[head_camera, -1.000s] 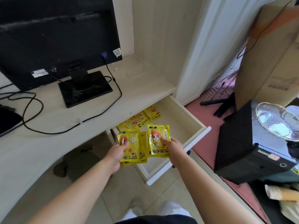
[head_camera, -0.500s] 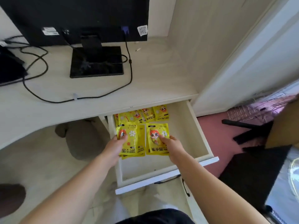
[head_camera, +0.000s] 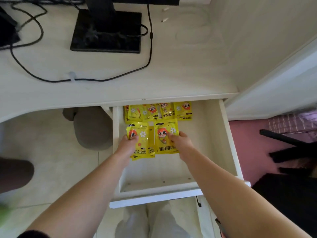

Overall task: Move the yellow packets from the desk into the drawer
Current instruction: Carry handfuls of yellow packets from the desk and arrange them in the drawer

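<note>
Both hands reach into the open white wooden drawer under the pale desk. Left hand grips a small stack of yellow hand-warmer packets; right hand holds one yellow cartoon-face packet just beside it. More yellow packets in a row lie at the drawer's back. Black monitor stand & black cable on desk.

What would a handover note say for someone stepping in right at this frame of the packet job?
Left hand: gripping a small stack of yellow packets over the open drawer.
Right hand: holding a single packet beside that stack.
Done: a back row of packets already lies in the drawer; none visible on the desk.
Left: set both handfuls down in front of the row, let go, withdraw.
</note>
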